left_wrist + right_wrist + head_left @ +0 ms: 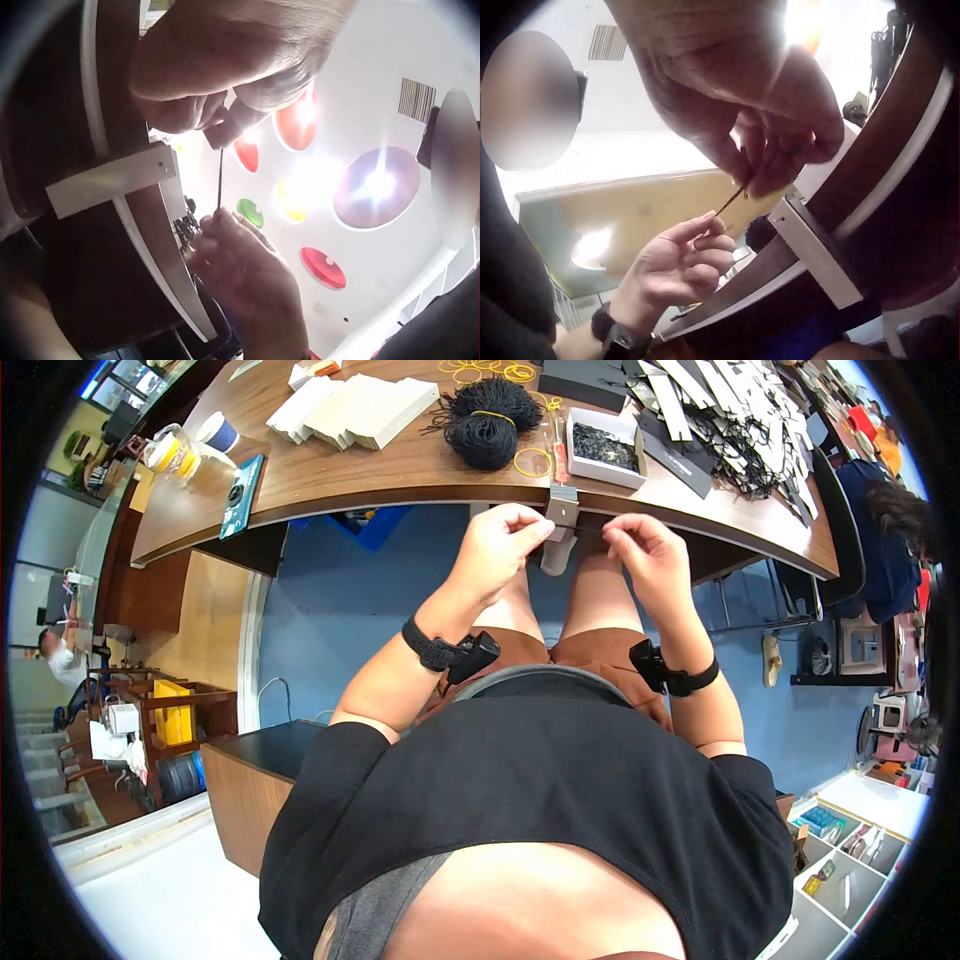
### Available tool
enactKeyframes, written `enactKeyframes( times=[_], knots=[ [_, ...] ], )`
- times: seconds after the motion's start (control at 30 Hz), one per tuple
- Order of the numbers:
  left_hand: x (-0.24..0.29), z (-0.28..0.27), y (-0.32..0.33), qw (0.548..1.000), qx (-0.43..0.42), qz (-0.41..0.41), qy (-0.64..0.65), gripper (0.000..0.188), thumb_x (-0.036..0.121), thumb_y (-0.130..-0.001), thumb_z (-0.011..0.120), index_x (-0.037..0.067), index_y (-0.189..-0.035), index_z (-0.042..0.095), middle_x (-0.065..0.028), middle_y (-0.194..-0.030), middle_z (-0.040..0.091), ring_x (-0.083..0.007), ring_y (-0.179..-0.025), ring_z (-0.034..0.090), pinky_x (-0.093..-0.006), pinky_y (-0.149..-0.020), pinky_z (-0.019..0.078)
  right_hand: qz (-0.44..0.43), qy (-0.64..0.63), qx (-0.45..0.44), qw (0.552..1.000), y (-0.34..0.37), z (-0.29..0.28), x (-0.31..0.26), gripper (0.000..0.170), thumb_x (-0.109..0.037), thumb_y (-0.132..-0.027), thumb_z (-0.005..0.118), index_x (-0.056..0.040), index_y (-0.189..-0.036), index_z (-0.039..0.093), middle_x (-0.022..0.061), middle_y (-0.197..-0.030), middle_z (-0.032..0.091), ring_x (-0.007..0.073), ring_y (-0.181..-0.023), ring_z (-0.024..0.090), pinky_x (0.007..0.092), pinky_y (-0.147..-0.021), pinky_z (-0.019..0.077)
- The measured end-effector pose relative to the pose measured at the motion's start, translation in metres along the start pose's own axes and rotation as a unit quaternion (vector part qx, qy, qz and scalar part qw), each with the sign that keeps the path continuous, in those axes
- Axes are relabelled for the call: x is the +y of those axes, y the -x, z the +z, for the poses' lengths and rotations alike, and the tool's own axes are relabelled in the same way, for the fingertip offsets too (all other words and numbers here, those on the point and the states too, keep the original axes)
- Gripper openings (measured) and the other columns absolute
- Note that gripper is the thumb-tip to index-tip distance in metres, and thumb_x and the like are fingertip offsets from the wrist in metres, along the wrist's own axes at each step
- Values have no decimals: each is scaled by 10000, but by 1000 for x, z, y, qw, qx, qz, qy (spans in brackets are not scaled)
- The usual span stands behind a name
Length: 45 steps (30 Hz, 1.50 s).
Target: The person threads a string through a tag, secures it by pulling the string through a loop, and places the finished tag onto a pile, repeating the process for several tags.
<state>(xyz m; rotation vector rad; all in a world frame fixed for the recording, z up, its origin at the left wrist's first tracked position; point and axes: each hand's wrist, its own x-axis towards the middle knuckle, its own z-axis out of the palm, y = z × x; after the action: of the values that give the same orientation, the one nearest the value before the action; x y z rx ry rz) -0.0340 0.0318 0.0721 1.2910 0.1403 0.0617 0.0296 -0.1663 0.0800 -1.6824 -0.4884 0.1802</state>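
Cord (730, 202), thin, dark, perhaps twisted: stretched by the tabletop's (400, 478) near edge, left hand (498, 548) and right hand (653, 556) each pinching it. Farther: black yarn (487, 432), left; white box (606, 473), right.

A brown wooden desk (365, 475) stands on a blue floor (345, 595), white compartmented shelving (845, 890) at the right, glaring light (379, 182) and coloured discs (323, 268) across a white ceiling (360, 67)
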Motion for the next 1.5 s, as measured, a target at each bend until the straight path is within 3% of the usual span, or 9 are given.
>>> enactKeyframes(
  times=[0.17, 0.4, 0.57, 0.87, 1.0, 1.3, 1.4, 1.47, 1.5],
  knots=[
    [-4, -3, -8, 988, -57, 72, -124, 88, 87, -827, 638, 2, -844, 650, -1, -735, 605, -62, -652, 510, -214, -596, 422, -62, 73, -77, 992, -1, 12, -1, 178, -73, -810, 647, -14, -978, 646, 40, -826, 639, 73, -705, 550, 228, -651, 459],
    [8, -9, -10, 989, -119, -89, -19, 107, 111, -846, 640, 5, -844, 653, 9, -699, 594, -53, -616, 490, -202, -550, 391, 20, 41, -100, 994, -10, 23, -13, 115, -92, -808, 676, 1, -874, 663, 29, -744, 647, 63, -654, 554, 210, -597, 457],
    [-7, -3, -11, 982, -72, 79, -154, 110, 109, -820, 647, -1, -817, 648, -10, -677, 586, -76, -597, 493, -258, -522, 410, 69, -55, -105, 990, -11, 20, 4, 89, -89, -817, 661, -2, -829, 645, 16, -734, 630, 60, -622, 539, 208, -577, 448],
    [-9, -10, -27, 826, 91, 222, -510, 128, 150, -740, 599, 30, -718, 638, -121, -653, 540, -273, -614, 560, -357, -564, 449, 68, -121, 57, 989, -26, 18, 21, 90, -92, -881, 588, -3, -893, 599, 15, -673, 596, 46, -526, 503, 200, -493, 420],
    [-31, -32, -43, 831, 32, 159, -531, 177, 171, -768, 589, 26, -799, 686, -155, -754, 625, -300, -732, 612, -350, -636, 485, 45, 43, 64, 996, -26, 24, 59, 125, -131, -846, 646, -8, -825, 634, 12, -652, 613, 49, -528, 523, 199, -484, 416],
    [-57, -7, -33, 993, -40, -86, -70, 210, 176, -847, 635, 2, -947, 695, -98, -836, 696, -111, -711, 612, -255, -664, 478, 372, -242, -95, 891, -15, 36, 91, 126, -191, -859, 650, -93, -803, 593, 10, -689, 588, 37, -446, 383, 205, -367, 249],
    [-60, -6, -37, 979, -16, 36, -201, 217, 187, -845, 633, 0, -938, 696, -94, -827, 690, -131, -721, 618, -264, -676, 477, 398, -266, -75, 875, -16, 33, 85, 91, -145, -843, 649, -73, -881, 607, 35, -779, 600, 55, -506, 421, 211, -390, 299],
    [-68, -11, -41, 954, 7, 104, -280, 220, 203, -840, 632, 17, -940, 697, -108, -845, 684, -158, -768, 634, -273, -693, 477, 73, -26, 68, 995, -20, 36, 100, 144, -104, -820, 651, -45, -944, 606, 52, -858, 597, 78, -570, 471, 218, -440, 361],
    [-66, -11, -39, 948, 9, 107, -299, 219, 205, -839, 632, 22, -941, 698, -114, -852, 683, -163, -780, 637, -275, -696, 477, -100, 97, 136, 981, -22, 38, 105, 180, -83, -809, 651, -31, -975, 606, 60, -897, 596, 89, -602, 495, 222, -464, 392]
  ],
)
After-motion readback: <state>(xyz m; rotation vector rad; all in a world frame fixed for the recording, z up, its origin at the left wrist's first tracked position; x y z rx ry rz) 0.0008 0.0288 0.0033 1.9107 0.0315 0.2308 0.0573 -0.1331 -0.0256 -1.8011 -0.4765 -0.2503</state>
